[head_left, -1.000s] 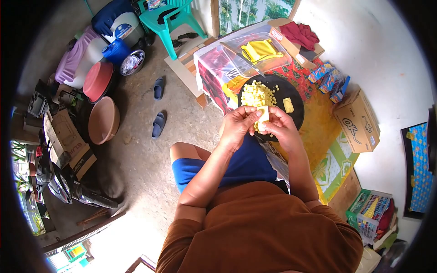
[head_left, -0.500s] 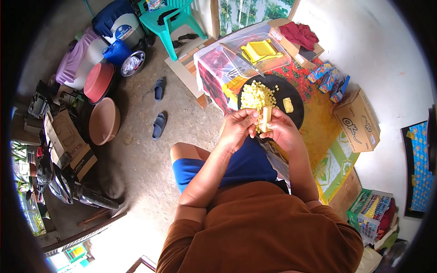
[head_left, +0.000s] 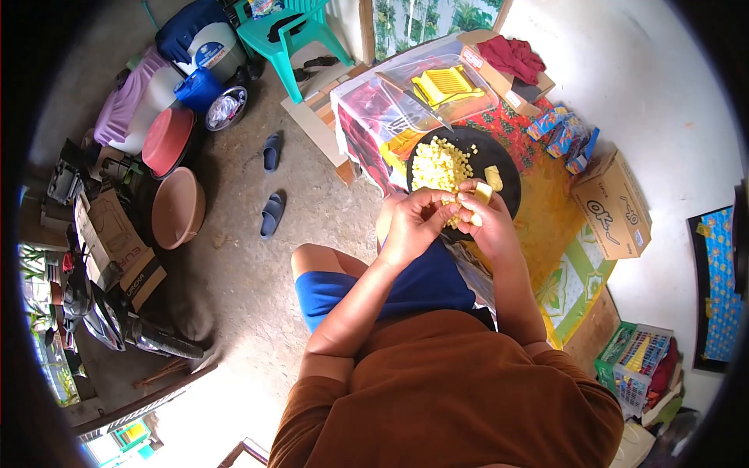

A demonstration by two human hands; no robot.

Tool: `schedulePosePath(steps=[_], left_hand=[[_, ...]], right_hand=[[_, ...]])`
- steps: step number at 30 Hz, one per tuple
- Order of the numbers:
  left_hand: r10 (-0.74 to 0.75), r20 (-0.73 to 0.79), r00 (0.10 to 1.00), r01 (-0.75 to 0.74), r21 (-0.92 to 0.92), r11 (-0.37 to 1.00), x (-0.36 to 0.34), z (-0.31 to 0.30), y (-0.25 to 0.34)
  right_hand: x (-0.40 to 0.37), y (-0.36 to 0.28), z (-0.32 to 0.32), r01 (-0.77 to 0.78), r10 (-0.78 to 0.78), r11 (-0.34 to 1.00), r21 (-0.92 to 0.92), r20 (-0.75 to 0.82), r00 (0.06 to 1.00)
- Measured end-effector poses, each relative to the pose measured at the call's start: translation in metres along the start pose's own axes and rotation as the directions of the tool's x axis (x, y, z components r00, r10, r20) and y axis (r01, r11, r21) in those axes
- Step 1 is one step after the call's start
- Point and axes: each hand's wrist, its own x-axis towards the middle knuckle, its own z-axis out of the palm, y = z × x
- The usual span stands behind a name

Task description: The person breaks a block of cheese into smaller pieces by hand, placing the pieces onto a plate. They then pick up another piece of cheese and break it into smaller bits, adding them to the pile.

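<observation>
My right hand (head_left: pixel 490 225) is closed around a pale yellow block (head_left: pixel 484 193), whose exact kind I cannot make out. The fingertips of my left hand (head_left: pixel 415 228) are pinched together against it, partly hidden, just left of the right fingers. Both hands are over the near edge of a round black tray (head_left: pixel 509 204). Small pale yellow cubes (head_left: pixel 438 164) lie heaped on the tray beyond my fingers. Another, larger yellow piece (head_left: pixel 493 178) rests apart from the heap, to its right.
Beyond the tray stands a clear plastic bin (head_left: pixel 382 101) with a yellow slatted rack (head_left: pixel 447 86) on it. Blue packets (head_left: pixel 563 139) and a cardboard box (head_left: pixel 612 209) are on the right. Slippers (head_left: pixel 272 214) and basins (head_left: pixel 179 208) sit on the floor at left.
The yellow block has turned from upright between both hands to a slant in my right hand. Both hands have shifted slightly to the right. The tray and heap look the same.
</observation>
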Motion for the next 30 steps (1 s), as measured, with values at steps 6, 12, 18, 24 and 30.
schedulePosePath(steps=[6, 12, 18, 24, 30], left_hand=[[0.055, -0.028, 0.998, -0.053, 0.055, 0.997, 0.001, -0.003, -0.011], [0.05, -0.046, 0.998, -0.051, -0.032, 0.998, -0.001, 0.001, -0.001], [-0.022, -0.047, 0.999, 0.017, -0.112, 0.994, -0.001, 0.001, 0.004], [-0.119, -0.06, 0.991, 0.098, -0.276, 0.956, -0.004, 0.001, -0.003], [-0.085, -0.04, 0.996, 0.073, -0.249, 0.966, -0.004, 0.001, 0.0]], right_hand=[[0.0, 0.003, 0.0, 0.014, -0.014, 1.0, -0.007, 0.027, 1.0], [0.0, 0.006, 0.0, -0.027, 0.018, 0.991, 0.127, 0.067, 0.998], [0.003, 0.018, 0.001, -0.051, 0.033, 0.982, 0.183, 0.104, 0.994], [0.002, 0.02, 0.007, 0.036, -0.049, 0.991, 0.132, 0.099, 0.994], [0.001, 0.018, 0.01, 0.135, -0.141, 0.989, 0.066, 0.098, 0.985]])
